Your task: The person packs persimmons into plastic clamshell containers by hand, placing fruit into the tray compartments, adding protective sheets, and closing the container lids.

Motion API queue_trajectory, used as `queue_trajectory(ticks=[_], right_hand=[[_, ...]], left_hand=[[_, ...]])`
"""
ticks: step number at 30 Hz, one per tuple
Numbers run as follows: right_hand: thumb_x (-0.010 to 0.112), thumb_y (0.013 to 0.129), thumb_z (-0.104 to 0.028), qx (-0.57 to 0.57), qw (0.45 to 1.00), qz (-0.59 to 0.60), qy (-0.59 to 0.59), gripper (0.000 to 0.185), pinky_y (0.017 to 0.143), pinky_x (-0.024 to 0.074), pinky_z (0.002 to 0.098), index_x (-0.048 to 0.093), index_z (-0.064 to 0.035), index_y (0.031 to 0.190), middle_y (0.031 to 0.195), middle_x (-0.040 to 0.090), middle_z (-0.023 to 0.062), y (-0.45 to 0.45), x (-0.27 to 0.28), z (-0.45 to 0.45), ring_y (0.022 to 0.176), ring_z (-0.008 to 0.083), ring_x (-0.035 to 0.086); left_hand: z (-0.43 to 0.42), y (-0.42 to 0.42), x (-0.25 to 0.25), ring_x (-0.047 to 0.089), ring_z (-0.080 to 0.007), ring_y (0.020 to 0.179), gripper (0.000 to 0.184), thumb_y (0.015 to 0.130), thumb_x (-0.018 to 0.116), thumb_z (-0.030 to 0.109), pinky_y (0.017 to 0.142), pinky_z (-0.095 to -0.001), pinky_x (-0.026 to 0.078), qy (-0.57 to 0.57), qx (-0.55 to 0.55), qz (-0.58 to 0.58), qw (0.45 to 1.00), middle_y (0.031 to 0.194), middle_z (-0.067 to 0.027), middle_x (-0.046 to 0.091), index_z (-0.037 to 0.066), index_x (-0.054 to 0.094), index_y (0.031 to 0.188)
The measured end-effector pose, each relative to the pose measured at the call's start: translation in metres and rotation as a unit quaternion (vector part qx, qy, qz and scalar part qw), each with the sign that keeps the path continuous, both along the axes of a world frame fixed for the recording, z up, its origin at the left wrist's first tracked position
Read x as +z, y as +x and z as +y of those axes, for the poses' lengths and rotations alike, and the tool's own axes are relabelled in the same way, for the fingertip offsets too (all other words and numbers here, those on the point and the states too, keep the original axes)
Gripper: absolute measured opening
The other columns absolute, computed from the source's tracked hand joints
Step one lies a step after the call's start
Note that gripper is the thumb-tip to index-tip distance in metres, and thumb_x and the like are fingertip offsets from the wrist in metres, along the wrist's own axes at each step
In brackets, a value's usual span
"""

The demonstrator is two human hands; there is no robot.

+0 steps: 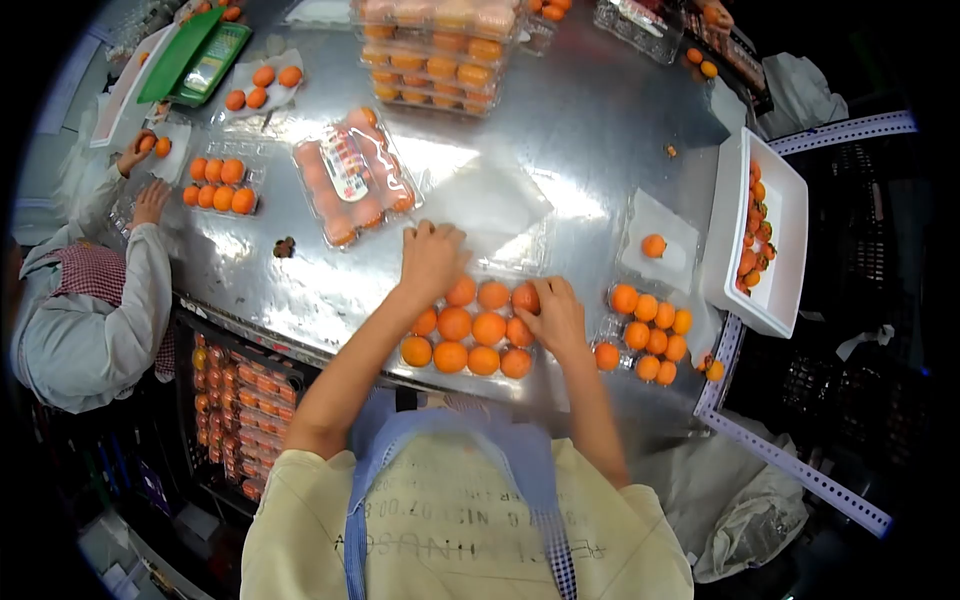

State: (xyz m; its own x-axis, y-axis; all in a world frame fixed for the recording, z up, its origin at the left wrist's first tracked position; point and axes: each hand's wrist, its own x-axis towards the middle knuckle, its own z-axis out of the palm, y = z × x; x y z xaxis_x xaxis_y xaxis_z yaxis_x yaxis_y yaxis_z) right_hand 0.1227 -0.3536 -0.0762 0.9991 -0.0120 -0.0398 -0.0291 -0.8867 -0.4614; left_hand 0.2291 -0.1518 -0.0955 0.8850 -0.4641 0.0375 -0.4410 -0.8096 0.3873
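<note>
Right, so right hand [553, 317] has thumb and fingertips narrow on the corner fruit [525, 296], which sits in the filled, open clamshell tray [512, 272] under both hands. Left hand [434, 262] bends over that tray's far-left side; can't tell if its fingers grip anything. Loose orange fruit [606, 356] just right of right fingers, then a second filled tray [655, 345]. Closed labelled pack [350, 170] just beyond left fingers, blocking forward-left. Farther right: lone fruit [653, 245] on white sheet, then white bin [718, 225]. Stacked packs [435, 65] well ahead. Co-worker's hand [150, 203] far left.
</note>
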Motion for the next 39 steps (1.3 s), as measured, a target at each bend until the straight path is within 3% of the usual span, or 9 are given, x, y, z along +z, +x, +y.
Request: queue_trajectory(ticks=[11,13,18,23,29,31,33,37,39], right_hand=[[0.068,0.069,-0.017,-0.046,0.998,0.019,0.034,0.028,0.072,0.0497,0.0399,0.059,-0.0050,0.092,0.090,0.055,0.0120,0.001,0.005,0.001,0.089,0.0305,0.056],[0.069,0.071,-0.015,-0.110,0.970,0.056,0.212,0.029,0.077,0.0496,0.0368,0.060,-0.0044,0.097,0.095,0.058,0.0105,-0.002,0.011,-0.009,0.092,0.0268,0.058],[0.068,0.076,-0.011,-0.124,0.810,0.075,0.568,0.037,0.086,0.0471,0.0334,0.057,-0.0006,0.110,0.109,0.059,0.0101,-0.015,0.019,-0.015,0.097,0.0207,0.058],[0.064,0.079,-0.011,-0.096,0.652,0.071,0.748,0.040,0.091,0.0452,0.0341,0.054,0.0021,0.115,0.112,0.058,0.0109,-0.018,0.033,-0.015,0.101,0.0213,0.057],[0.058,0.088,-0.019,-0.263,0.565,-0.276,0.732,0.038,0.092,0.0473,0.0332,0.048,0.0013,0.119,0.116,0.055,0.0118,-0.002,0.038,-0.171,0.109,0.0207,0.053],[0.059,0.089,-0.022,-0.255,0.392,-0.310,0.828,0.042,0.091,0.0483,0.0316,0.046,0.0006,0.122,0.118,0.053,0.0111,0.002,0.049,-0.232,0.108,0.0193,0.052],[0.060,0.088,-0.021,-0.337,0.477,-0.294,0.756,0.041,0.086,0.0492,0.0277,0.048,-0.0005,0.121,0.110,0.056,0.0106,0.007,0.073,-0.226,0.096,0.0171,0.055],[0.062,0.086,-0.019,-0.302,0.789,-0.121,0.521,0.035,0.072,0.0479,0.0238,0.056,0.0007,0.114,0.091,0.062,0.0067,0.009,0.060,-0.130,0.076,0.0129,0.058],[0.067,0.080,-0.019,-0.174,0.896,0.066,0.403,0.037,0.070,0.0486,0.0258,0.059,-0.0034,0.112,0.088,0.065,0.0059,0.007,0.055,-0.071,0.075,0.0122,0.059]], left_hand=[[0.006,-0.021,0.027,0.051,-0.0298,0.099,0.030,0.075,0.062,0.004,0.086,-0.0381,0.041,-0.235,0.008,-0.031,0.971,0.104,-0.0112,0.058,0.008,0.060,0.105],[0.006,-0.031,0.034,0.055,-0.0257,0.094,0.028,0.078,0.060,0.004,0.082,-0.0347,0.044,-0.276,0.032,0.003,0.961,0.102,-0.0098,0.059,0.007,0.059,0.106],[-0.006,-0.067,0.048,0.058,-0.0125,0.088,0.026,0.087,0.059,0.016,0.078,-0.0259,0.047,-0.450,0.070,0.363,0.813,0.101,-0.0076,0.062,0.002,0.057,0.109],[-0.009,-0.083,0.045,0.058,-0.0115,0.082,0.026,0.088,0.059,0.015,0.071,-0.0238,0.048,-0.484,0.061,0.392,0.780,0.101,-0.0059,0.062,0.002,0.057,0.110],[0.033,-0.078,0.023,0.057,-0.0078,0.076,0.020,0.088,0.058,0.010,0.067,-0.0214,0.047,-0.501,0.138,0.375,0.768,0.096,-0.0041,0.062,0.002,0.058,0.107],[0.043,-0.077,0.023,0.057,-0.0079,0.076,0.019,0.088,0.057,0.009,0.066,-0.0205,0.046,-0.500,0.166,0.360,0.770,0.094,-0.0037,0.062,0.002,0.059,0.105],[0.051,-0.081,0.015,0.057,-0.0073,0.075,0.018,0.088,0.058,0.009,0.064,-0.0198,0.045,-0.514,0.194,0.323,0.771,0.092,-0.0034,0.062,0.002,0.059,0.105],[0.063,-0.088,0.007,0.056,-0.0064,0.074,0.017,0.088,0.057,0.008,0.063,-0.0192,0.045,-0.505,0.242,0.311,0.768,0.090,-0.0033,0.061,0.002,0.059,0.104],[0.063,-0.092,0.004,0.056,-0.0063,0.074,0.017,0.088,0.057,0.008,0.063,-0.0191,0.046,-0.491,0.249,0.305,0.777,0.090,-0.0034,0.061,0.002,0.059,0.104]])
